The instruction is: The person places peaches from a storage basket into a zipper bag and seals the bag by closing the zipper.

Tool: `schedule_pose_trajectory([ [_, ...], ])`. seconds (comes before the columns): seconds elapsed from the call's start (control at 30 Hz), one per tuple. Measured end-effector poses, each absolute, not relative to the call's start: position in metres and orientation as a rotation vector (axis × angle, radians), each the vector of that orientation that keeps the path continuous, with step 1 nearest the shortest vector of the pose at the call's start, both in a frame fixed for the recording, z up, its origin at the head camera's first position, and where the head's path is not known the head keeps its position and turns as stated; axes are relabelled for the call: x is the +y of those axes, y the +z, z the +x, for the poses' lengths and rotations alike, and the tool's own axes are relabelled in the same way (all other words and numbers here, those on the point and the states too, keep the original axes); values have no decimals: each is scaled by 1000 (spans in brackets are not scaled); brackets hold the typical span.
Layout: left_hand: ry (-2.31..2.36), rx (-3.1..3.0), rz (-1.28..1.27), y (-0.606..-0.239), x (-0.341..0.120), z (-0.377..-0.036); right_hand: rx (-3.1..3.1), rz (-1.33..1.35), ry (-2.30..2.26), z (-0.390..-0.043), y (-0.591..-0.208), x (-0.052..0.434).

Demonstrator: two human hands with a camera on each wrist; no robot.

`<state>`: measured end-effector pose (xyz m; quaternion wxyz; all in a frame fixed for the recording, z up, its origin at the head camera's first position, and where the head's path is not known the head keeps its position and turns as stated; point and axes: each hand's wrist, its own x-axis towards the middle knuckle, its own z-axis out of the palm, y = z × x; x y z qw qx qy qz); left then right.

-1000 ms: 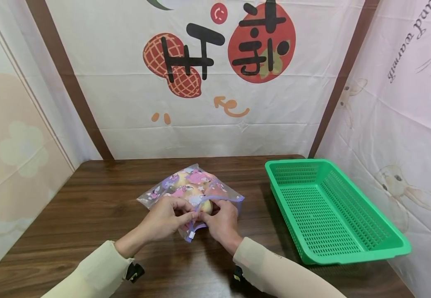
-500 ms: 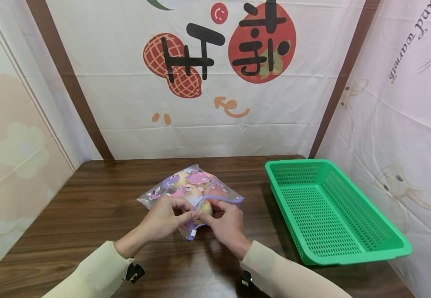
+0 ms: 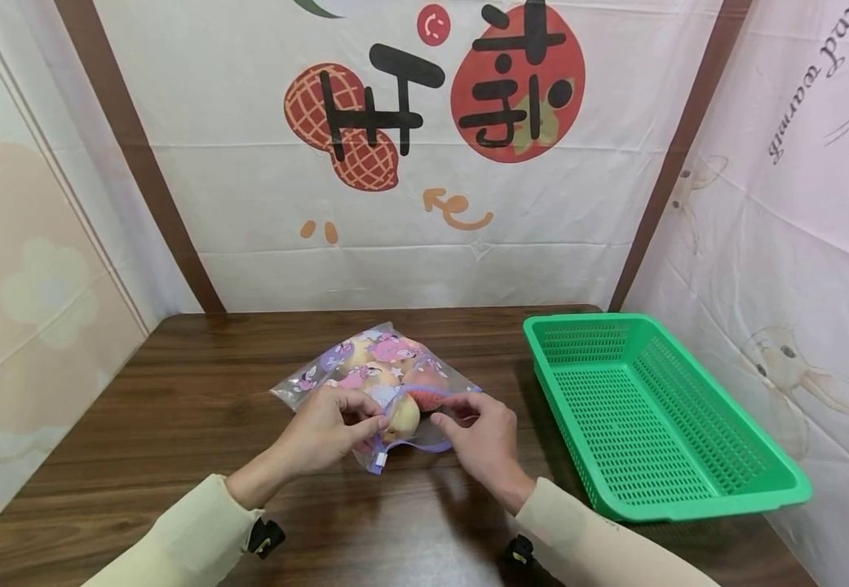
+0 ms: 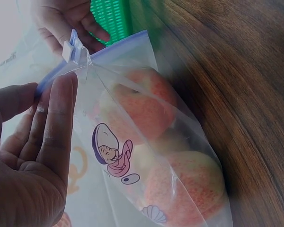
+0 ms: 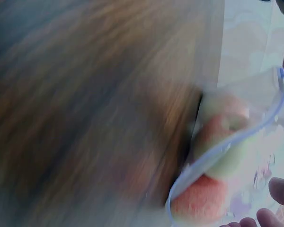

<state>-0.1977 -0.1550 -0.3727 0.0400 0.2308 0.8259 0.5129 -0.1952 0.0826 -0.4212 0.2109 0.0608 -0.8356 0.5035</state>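
A clear zip bag [image 3: 389, 352] with pink and purple cartoon prints lies on the table, holding several red-and-yellow apples [image 4: 182, 182]. Its purple-edged mouth gapes toward me, showing a pale yellow apple [image 3: 404, 417] and a redder one [image 3: 427, 398]. A white zip slider [image 3: 381, 460] sits at the near corner. My left hand [image 3: 327, 432] pinches the bag's edge near that slider between thumb and fingers. My right hand [image 3: 488, 436] is at the right side of the mouth, thumb and fingers apart; the right wrist view shows nothing between them.
A green perforated plastic basket [image 3: 630, 424] stands to the right on the brown wooden table [image 3: 196, 408]. Printed cloth walls [image 3: 424, 277] enclose the table at the back and sides.
My right hand has moved right, away from my left hand and off the pale apple. The bag's mouth has widened, baring more of the apples. The left hand has stayed put.
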Motion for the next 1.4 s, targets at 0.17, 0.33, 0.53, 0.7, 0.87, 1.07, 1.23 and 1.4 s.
schedule_pose_trajectory([
  [0.17,1570,2544,711,-374,-155,-197,-2276,149,1328,-200,-420,96],
  [0.33,1579,2550,710,-373,-154,-196,-2242,147,1207,-205,-421,104],
  [0.53,1527,2612,710,-375,-153,-196,-2270,123,1124,-208,-424,110],
  [0.7,1474,2675,723,-377,-152,-197,-2321,65,1071,-213,-428,113],
  [0.87,1464,2690,764,-377,-151,-197,-2349,23,1032,-219,-433,115],
  [1.07,1399,2751,820,-378,-150,-197,-2332,41,1016,-225,-437,113],
  [1.23,1386,2756,828,-379,-150,-197,-2312,58,1009,-230,-439,112],
  [1.4,1380,2762,826,-379,-149,-197,-2309,37,1008,-233,-439,111],
])
